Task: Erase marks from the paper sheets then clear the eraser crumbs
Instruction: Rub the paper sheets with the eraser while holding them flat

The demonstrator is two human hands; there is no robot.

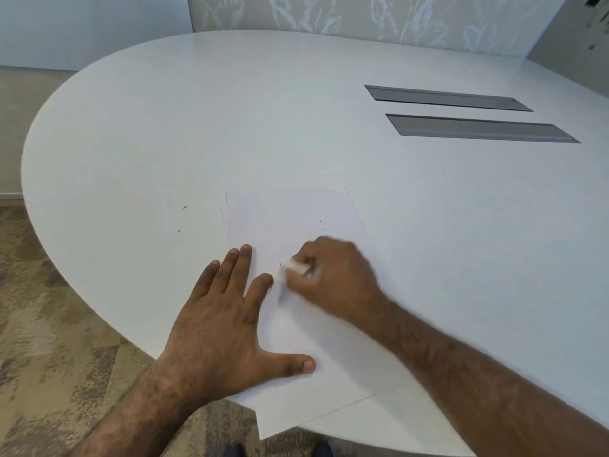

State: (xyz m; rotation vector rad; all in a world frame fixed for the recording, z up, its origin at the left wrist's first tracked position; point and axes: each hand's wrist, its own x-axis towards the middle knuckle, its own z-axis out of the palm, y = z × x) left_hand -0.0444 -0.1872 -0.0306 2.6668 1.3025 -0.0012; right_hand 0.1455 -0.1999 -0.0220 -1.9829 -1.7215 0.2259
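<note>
A small stack of white paper sheets (pixel 290 222) lies on the white table (pixel 230 127), its near corner hanging over the table's front edge. My left hand (pixel 224 321) lies flat, fingers spread, on the sheets' left side. My right hand (pixel 336 278) is blurred and closed on a white eraser (pixel 294 266) that touches the top sheet near its middle. A few thin dark crumbs (pixel 320 224) lie on the sheet farther back.
Two small dark specks (pixel 182 219) sit on the table left of the paper. Two grey cable slots (pixel 474 113) are set into the table at the back right. Patterned carpet (pixel 49 324) lies beyond the table's curved left edge.
</note>
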